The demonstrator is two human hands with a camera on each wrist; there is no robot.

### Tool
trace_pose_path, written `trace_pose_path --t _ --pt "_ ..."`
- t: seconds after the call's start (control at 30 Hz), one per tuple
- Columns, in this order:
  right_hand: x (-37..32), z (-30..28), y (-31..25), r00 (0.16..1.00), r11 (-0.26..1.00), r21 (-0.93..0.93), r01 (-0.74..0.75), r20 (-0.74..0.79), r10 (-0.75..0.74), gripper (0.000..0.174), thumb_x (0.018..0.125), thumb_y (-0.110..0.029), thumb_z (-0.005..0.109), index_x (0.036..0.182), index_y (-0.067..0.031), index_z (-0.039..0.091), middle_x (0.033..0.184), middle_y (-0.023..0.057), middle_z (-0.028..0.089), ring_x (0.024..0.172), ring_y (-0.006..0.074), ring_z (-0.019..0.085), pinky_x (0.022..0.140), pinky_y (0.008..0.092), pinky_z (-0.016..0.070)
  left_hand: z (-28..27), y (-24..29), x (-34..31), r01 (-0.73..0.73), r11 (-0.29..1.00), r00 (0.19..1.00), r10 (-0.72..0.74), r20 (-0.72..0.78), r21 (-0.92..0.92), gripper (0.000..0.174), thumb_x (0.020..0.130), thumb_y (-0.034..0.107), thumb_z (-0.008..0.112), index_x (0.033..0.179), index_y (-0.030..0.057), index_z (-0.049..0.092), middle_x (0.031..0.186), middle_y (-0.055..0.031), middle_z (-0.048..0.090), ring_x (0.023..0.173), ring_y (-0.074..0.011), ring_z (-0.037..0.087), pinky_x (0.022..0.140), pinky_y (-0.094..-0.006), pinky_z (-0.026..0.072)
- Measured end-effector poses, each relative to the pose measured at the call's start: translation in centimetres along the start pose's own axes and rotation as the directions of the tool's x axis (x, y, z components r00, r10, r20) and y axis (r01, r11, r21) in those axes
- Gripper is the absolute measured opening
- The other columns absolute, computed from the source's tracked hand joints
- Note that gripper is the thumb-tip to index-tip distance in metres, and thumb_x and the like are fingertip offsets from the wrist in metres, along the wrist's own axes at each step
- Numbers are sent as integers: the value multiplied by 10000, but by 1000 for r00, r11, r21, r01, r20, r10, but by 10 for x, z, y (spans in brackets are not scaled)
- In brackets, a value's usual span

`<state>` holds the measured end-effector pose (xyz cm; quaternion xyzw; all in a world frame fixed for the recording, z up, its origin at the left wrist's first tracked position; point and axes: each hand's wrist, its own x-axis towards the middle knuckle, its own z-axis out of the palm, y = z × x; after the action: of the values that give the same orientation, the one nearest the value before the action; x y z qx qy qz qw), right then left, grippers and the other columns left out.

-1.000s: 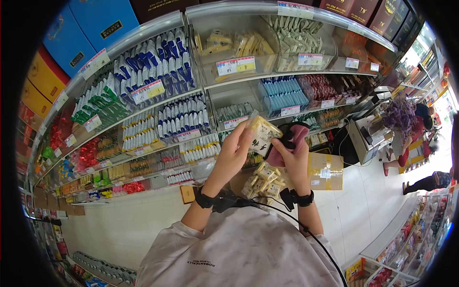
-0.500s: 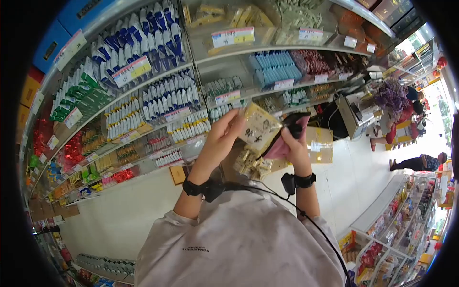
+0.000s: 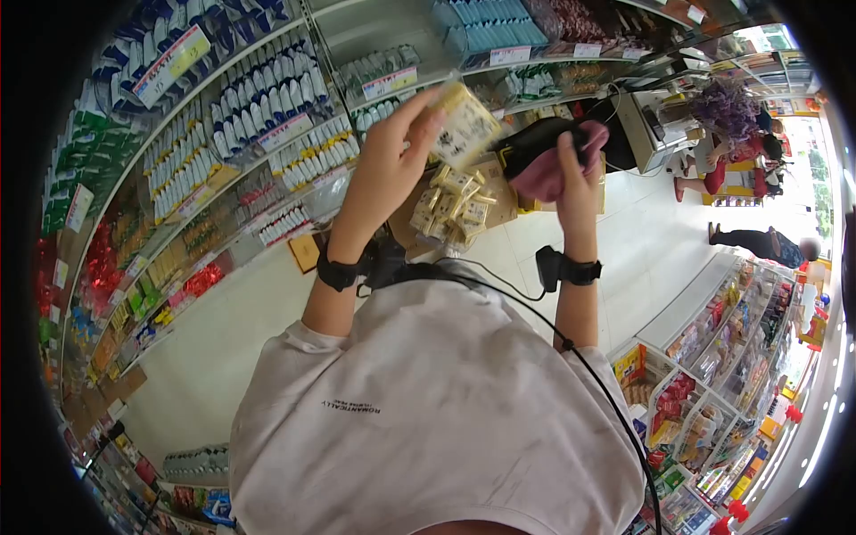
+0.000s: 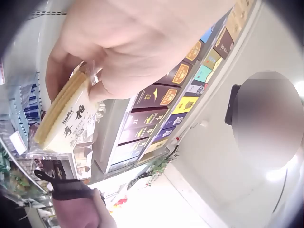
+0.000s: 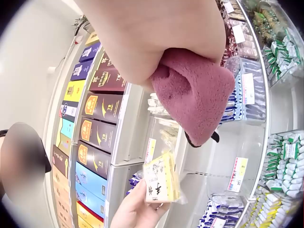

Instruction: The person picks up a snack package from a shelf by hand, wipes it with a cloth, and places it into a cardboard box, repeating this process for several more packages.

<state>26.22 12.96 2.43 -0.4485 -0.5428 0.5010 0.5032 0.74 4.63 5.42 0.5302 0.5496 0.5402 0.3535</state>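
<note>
My left hand [image 3: 392,152] pinches a clear-wrapped packet of flat yellow biscuits [image 3: 465,127] by its edge, thumb on one side and fingers on the other. Dark printed characters show on the packet's face in the left wrist view. In my right hand [image 3: 578,183] is a bunched mauve fleece cloth [image 5: 197,97] with a black part, gripped under the thumb. The cloth lies just right of the packet in the head view, and a gap shows between them in the right wrist view. Below both hands, several similar small packets [image 3: 453,203] lie piled on cardboard.
Shelves of wrapped snacks in clear bins [image 3: 276,98] run along the front and left. A counter with a machine [image 3: 644,125] stands at the right, near purple flowers [image 3: 727,107]. Other people [image 3: 758,242] are farther right. A lower display rack [image 3: 713,330] stands at right.
The head view has shifted, so the shelves sit higher and farther left. The packet and cloth, which overlapped earlier, have come apart. Both hands keep hold of their things.
</note>
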Motion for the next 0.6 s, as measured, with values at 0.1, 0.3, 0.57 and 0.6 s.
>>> trace_pose_path --t 0.1,0.3,0.57,0.6 --pt "1 -14 -4 995 990 99 -96 34 93 453 969 -266 722 1306 -41 520 1042 -19 585 937 44 522 827 225 453 9 13 -1 19 999 1000 -18 -14 45 406 1043 248 606 1366 1 594 1105 -105 712 919 -109 616 801 -271 515" --pt "0 -27 12 857 994 -82 -75 504 106 485 891 -134 802 1282 -23 538 1053 -16 589 967 70 533 869 246 461 57 12 -1 -22 988 994 6 110 153 369 1012 216 641 1324 19 622 880 -132 705 656 -164 529 642 -292 489" --pt "19 -66 111 899 841 323 -435 214 383 370 943 -137 738 1259 -42 573 1104 43 671 984 123 650 851 273 515 63 99 -34 -229 968 966 213 149 101 253 876 -33 698 1126 1 713 935 -79 724 827 -177 671 761 -323 508" --pt "24 -78 148 870 821 290 -492 202 450 364 929 -136 751 1236 -30 584 1100 49 675 976 129 657 842 275 518 66 110 -42 -268 963 946 255 201 38 253 872 -30 697 1122 7 717 925 -74 716 814 -173 660 747 -318 499"
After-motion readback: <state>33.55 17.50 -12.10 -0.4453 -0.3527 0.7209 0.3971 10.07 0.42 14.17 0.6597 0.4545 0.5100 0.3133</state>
